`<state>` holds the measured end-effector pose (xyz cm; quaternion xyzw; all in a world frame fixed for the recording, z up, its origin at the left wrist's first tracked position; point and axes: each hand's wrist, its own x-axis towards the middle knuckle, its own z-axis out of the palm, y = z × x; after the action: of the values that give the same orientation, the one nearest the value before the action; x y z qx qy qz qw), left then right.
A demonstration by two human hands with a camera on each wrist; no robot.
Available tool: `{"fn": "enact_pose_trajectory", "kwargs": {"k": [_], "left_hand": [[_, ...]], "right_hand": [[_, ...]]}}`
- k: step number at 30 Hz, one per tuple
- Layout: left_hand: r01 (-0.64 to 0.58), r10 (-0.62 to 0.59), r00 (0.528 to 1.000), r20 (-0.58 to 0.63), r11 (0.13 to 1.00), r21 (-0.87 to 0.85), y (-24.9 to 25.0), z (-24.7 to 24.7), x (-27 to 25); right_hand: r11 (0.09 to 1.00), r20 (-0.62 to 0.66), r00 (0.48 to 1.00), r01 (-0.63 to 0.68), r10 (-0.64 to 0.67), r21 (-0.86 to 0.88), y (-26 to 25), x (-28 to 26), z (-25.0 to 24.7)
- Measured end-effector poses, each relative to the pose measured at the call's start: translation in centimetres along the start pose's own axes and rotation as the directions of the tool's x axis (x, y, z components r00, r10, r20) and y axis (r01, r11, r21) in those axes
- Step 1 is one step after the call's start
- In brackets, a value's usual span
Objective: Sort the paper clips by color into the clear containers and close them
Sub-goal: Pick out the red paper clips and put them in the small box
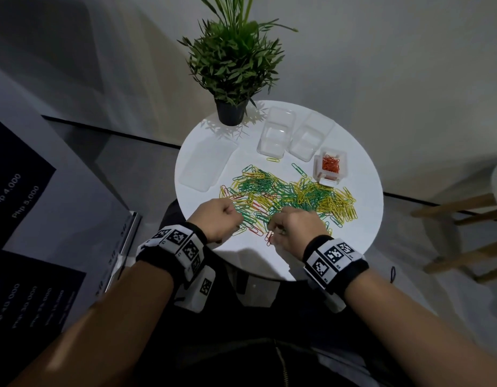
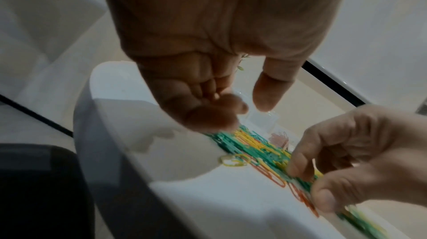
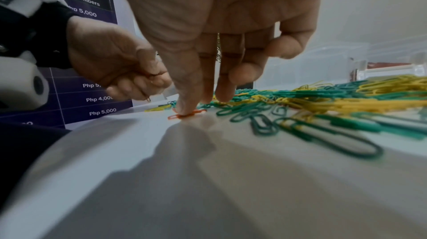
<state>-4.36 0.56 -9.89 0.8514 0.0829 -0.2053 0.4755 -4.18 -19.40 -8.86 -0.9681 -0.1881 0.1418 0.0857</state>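
Note:
A heap of green, yellow and a few orange paper clips (image 1: 286,195) is spread on the round white table (image 1: 367,191). My left hand (image 1: 218,219) hovers at the heap's near left edge, fingers curled round several orange clips (image 3: 150,75). My right hand (image 1: 292,224) is beside it with fingers pointing down, one fingertip (image 3: 184,107) pressing an orange clip (image 3: 172,117) flat on the table. Behind the heap stand two empty clear containers (image 1: 275,135) (image 1: 311,138) and a smaller one (image 1: 329,166) holding orange clips, all uncovered.
A clear flat lid or tray (image 1: 205,163) lies at the table's left. A potted plant (image 1: 230,113) stands at the back edge. A wooden stool (image 1: 465,219) is to the right, and a printed board (image 1: 18,191) leans at the left.

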Motion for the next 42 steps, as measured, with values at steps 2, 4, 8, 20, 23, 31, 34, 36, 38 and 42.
{"fn": "enact_pose_trajectory", "kwargs": {"k": [2,4,8,20,23,31,34,36,38,42], "left_hand": [[-0.188,0.195,0.981,-0.008,0.954,0.235,0.5,0.2,0.1],[-0.324,0.307,0.945,0.11,0.846,0.425,1.1,0.8,0.3],[-0.406,0.321,0.913,0.253,0.633,0.66,2.2,1.9,1.0],[-0.494,0.357,0.869,0.344,0.576,0.651,3.7,1.9,2.2],[-0.343,0.287,0.936,0.203,0.874,0.345,3.2,0.9,2.8],[0.178,-0.04,0.969,0.242,0.795,-0.58,2.7,0.9,2.9],[0.118,0.006,0.978,0.211,0.812,-0.572,2.1,0.9,3.1],[0.101,0.025,0.978,0.207,0.814,-0.572,1.6,0.9,3.3],[0.087,0.043,0.976,0.214,0.822,-0.563,1.5,0.9,3.3],[0.008,0.101,0.977,0.186,0.861,-0.509,3.9,1.1,3.9]], "right_hand": [[0.999,-0.009,1.0,0.025,-0.025,-0.022,-0.2,0.1,0.2],[0.998,-0.002,0.999,0.054,-0.055,-0.043,-0.1,0.2,0.4],[0.992,-0.045,0.992,0.117,-0.119,-0.045,-0.6,0.0,0.6],[0.983,0.023,0.984,0.178,-0.177,-0.038,0.1,-0.1,0.5],[0.99,0.017,0.991,0.135,-0.135,-0.034,0.5,-0.1,0.6],[0.999,0.048,0.998,0.029,-0.028,-0.024,0.6,0.2,0.3],[0.999,0.088,0.996,0.016,-0.012,-0.046,0.0,0.4,0.2],[0.997,0.112,0.994,0.012,-0.004,-0.073,-0.4,0.5,0.1],[0.998,0.121,0.993,0.012,-0.004,-0.069,-0.6,0.4,0.1],[0.984,0.024,0.997,-0.081,0.078,0.157,0.5,0.0,-1.5]]}}
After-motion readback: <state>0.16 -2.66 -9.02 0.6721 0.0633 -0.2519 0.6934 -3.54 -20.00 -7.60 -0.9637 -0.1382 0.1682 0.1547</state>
